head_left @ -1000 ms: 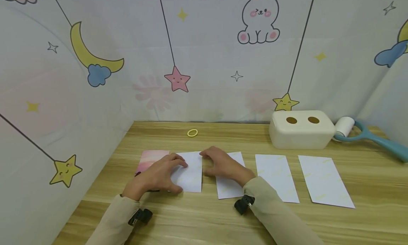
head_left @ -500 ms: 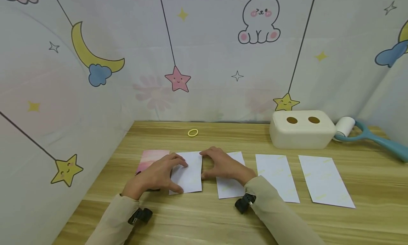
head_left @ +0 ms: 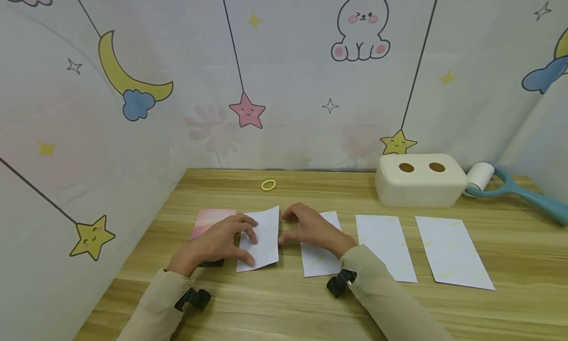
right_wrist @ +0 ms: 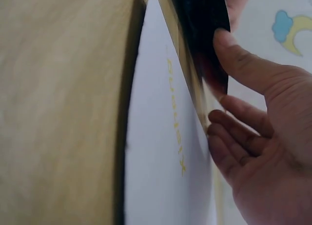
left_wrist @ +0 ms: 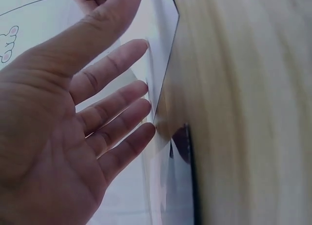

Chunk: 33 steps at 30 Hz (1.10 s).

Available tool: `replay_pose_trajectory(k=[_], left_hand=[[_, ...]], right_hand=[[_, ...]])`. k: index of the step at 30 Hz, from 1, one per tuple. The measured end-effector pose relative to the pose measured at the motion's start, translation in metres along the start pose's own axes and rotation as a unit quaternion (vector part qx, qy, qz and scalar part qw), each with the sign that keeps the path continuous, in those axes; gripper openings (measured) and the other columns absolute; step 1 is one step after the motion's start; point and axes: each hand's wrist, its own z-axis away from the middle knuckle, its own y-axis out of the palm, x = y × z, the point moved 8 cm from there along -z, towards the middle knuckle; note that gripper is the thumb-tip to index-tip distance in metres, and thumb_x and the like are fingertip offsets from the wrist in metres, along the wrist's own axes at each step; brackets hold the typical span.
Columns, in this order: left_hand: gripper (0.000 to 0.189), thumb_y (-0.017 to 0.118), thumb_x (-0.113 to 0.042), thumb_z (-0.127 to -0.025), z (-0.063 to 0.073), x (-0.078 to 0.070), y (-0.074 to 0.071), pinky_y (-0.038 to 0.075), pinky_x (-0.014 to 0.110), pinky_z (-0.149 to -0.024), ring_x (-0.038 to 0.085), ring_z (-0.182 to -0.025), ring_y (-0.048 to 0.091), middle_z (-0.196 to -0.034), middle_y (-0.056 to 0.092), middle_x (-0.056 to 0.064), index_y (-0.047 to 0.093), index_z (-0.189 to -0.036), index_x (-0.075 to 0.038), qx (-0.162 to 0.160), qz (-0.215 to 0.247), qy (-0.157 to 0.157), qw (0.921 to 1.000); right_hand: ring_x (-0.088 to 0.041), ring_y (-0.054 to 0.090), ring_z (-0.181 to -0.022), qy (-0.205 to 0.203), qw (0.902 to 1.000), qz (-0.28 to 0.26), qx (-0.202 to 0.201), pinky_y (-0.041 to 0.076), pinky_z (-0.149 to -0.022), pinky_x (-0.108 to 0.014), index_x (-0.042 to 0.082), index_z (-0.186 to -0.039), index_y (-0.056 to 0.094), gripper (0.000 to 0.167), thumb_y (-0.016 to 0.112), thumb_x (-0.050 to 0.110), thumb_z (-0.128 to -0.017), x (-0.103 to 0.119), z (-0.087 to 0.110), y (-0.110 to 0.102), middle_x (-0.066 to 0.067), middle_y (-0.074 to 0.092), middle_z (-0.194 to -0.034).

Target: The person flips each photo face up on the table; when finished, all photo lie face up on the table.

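My left hand (head_left: pixel 217 240) lies over a white-backed photo print (head_left: pixel 265 240), fingertips on its back and thumb near its front edge. In the left wrist view the fingers (left_wrist: pixel 117 110) are nearly straight against the sheet. My right hand (head_left: pixel 310 227) holds the print's right edge between thumb and forefinger, and that side is raised off the table. The right wrist view shows the print's dark glossy underside (right_wrist: pixel 204 34). Beneath the left hand, a pink and dark picture (head_left: pixel 212 220) lies face up, partly hidden. Another white-backed print (head_left: pixel 317 259) sits under the right forearm.
Two more white-backed prints (head_left: pixel 385 247) lie in a row to the right, the farther print (head_left: pixel 452 252) angled. Behind them stand a cream box (head_left: pixel 419 183) with two holes, a white roll (head_left: pixel 480 175) and a blue-handled tool (head_left: pixel 528 195). A yellow ring (head_left: pixel 268 185) lies at the back.
The print's right side has risen from nearly flat and bends upward. My left fingers have drawn back slightly, and the right hand stays at almost the same spot.
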Motion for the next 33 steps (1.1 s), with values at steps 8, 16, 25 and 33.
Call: replay_pose_trajectory(k=[8, 16, 25, 33], left_hand=[[0.006, 0.076, -0.009, -0.096, -0.007, 0.004, -0.002, 0.054, 0.049, -0.092, 0.032, -0.111, 0.067, -0.122, 0.070, 0.011, 0.079, -0.098, -0.013, -0.058, 0.011, -0.016, 0.9981], [0.022, 0.070, -0.027, -0.104, -0.011, 0.011, -0.004, 0.056, 0.044, -0.083, 0.025, -0.100, 0.069, -0.110, 0.073, 0.005, 0.082, -0.103, -0.009, -0.128, 0.047, -0.108, 0.9848], [0.044, 0.067, -0.054, -0.101, -0.009, 0.019, 0.000, 0.054, 0.047, -0.089, 0.026, -0.107, 0.067, -0.112, 0.072, 0.004, 0.084, -0.104, -0.013, -0.130, 0.078, -0.189, 0.9703], [0.034, 0.068, -0.042, -0.099, -0.010, 0.015, 0.000, 0.055, 0.050, -0.090, 0.028, -0.108, 0.067, -0.114, 0.072, 0.005, 0.084, -0.104, -0.012, -0.125, 0.071, -0.187, 0.9717]], right_hand=[[-0.032, 0.062, -0.123, -0.046, 0.9988, -0.020, 0.000, 0.050, -0.105, -0.043, 0.000, -0.134, 0.066, 0.056, 0.091, 0.018, -0.087, 0.012, 0.002, 0.000, -0.014, 0.066, -0.133], [-0.033, 0.060, -0.130, -0.058, 0.9951, -0.080, -0.001, 0.052, -0.105, -0.040, 0.001, -0.141, 0.062, 0.062, 0.090, 0.014, -0.088, 0.020, 0.003, 0.004, -0.015, 0.063, -0.141], [-0.029, 0.058, -0.133, -0.063, 0.9904, -0.122, 0.009, 0.050, -0.107, -0.037, -0.001, -0.146, 0.057, 0.067, 0.089, 0.012, -0.089, 0.022, 0.002, 0.014, -0.013, 0.061, -0.145], [-0.027, 0.058, -0.133, -0.057, 0.9887, -0.138, 0.013, 0.050, -0.107, -0.039, -0.001, -0.148, 0.056, 0.068, 0.088, 0.011, -0.090, 0.027, 0.003, 0.021, -0.011, 0.060, -0.146]])
